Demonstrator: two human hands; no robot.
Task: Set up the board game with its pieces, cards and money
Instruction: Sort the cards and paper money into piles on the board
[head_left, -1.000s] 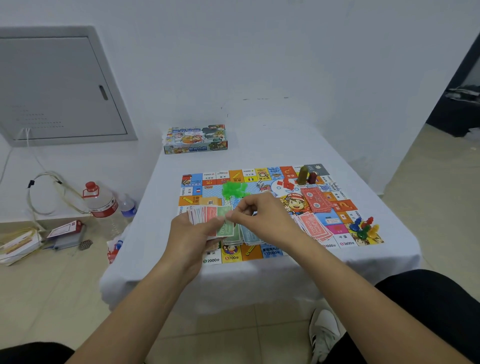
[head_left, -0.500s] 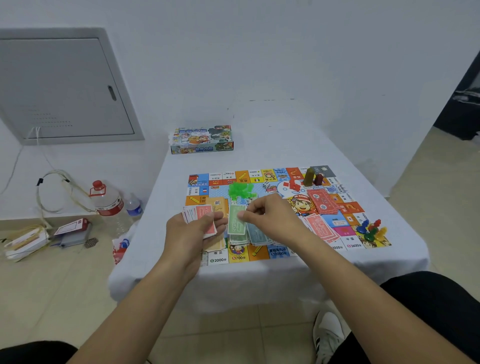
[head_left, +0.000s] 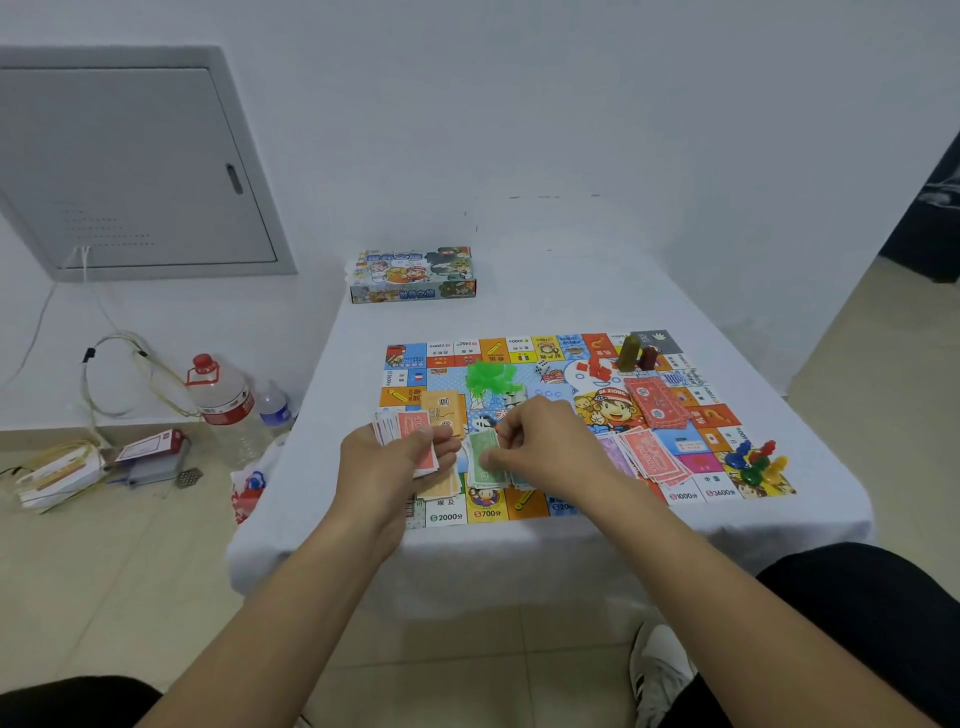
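The colourful game board lies on a white-covered table. My left hand grips a fanned stack of play money, red notes on top. My right hand hovers low over the board with curled fingers, thumb and fingertips touching a green note on the green pile. An orange pile lies left of it, red notes and a red card deck to the right. Green houses, red pieces, coloured pawns and a die sit on the board.
The game box stands at the table's far left. Two tall tokens stand near the board's far right corner. On the floor to the left are water bottles, cables and papers. My shoe is under the table's near edge.
My right hand took a green note from the fan in my left hand and lowered it onto the green pile on the board. The camera view shifted slightly left.
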